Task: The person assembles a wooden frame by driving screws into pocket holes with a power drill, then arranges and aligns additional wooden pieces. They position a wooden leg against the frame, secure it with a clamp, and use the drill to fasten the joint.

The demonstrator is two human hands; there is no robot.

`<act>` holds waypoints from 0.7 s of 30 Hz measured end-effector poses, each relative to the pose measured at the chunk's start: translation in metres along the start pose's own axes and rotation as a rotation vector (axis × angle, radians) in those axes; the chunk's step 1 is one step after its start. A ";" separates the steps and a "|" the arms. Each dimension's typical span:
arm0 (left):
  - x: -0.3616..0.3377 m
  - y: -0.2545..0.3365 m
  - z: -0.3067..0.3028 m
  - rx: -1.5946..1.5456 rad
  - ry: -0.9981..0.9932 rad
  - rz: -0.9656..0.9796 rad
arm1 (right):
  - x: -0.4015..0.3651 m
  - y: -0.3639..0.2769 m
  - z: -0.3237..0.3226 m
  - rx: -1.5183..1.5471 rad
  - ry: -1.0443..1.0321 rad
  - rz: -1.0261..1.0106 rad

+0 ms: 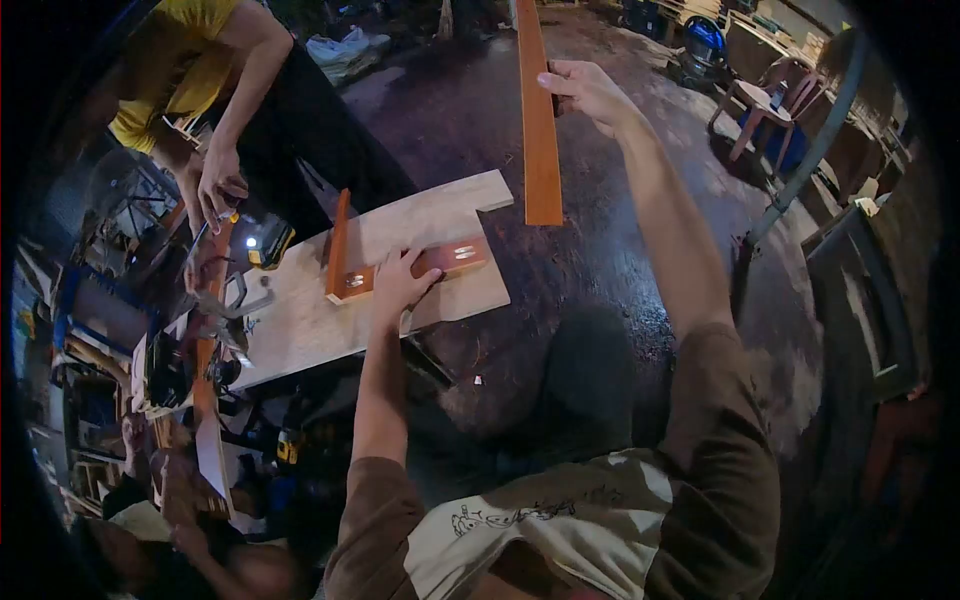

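My right hand (590, 95) is raised over the floor, its fingers and thumb closed on a long reddish-brown wooden board (541, 165) held upright. The board's upper end runs out of the frame. Down on the pale plywood worktop (290, 325), my left hand (400, 283) grips a short wooden board (462, 257) across its middle. Paired pocket holes show near both ends of this board. At its left end, another reddish-brown strip (338, 245) meets it at an angle and touches it.
Across the worktop, a person in a yellow shirt (185, 75) has their hands near a lit cordless drill (268, 242). A metal clamp (235, 310) sits at the worktop's left edge. Another person (190, 510) is at lower left. A plastic chair (765, 110) and metal post (815, 130) stand right.
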State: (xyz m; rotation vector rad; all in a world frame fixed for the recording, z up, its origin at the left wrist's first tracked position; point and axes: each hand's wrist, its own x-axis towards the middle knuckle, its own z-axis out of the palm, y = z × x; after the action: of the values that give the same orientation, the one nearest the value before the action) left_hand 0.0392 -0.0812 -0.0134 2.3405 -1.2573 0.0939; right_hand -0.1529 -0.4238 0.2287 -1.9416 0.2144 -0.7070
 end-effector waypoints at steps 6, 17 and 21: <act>0.000 0.008 -0.004 -0.028 0.066 0.034 | 0.000 -0.008 0.011 0.058 -0.078 0.028; -0.011 0.003 -0.003 0.110 0.135 0.007 | 0.045 0.134 0.147 -0.611 -0.185 0.149; -0.012 0.009 -0.004 0.106 0.077 -0.022 | 0.056 0.167 0.188 -0.785 -0.131 0.098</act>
State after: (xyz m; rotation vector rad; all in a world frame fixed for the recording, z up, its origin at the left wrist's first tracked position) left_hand 0.0259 -0.0740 -0.0100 2.4154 -1.2168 0.2470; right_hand 0.0238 -0.3831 0.0455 -2.6849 0.5659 -0.4537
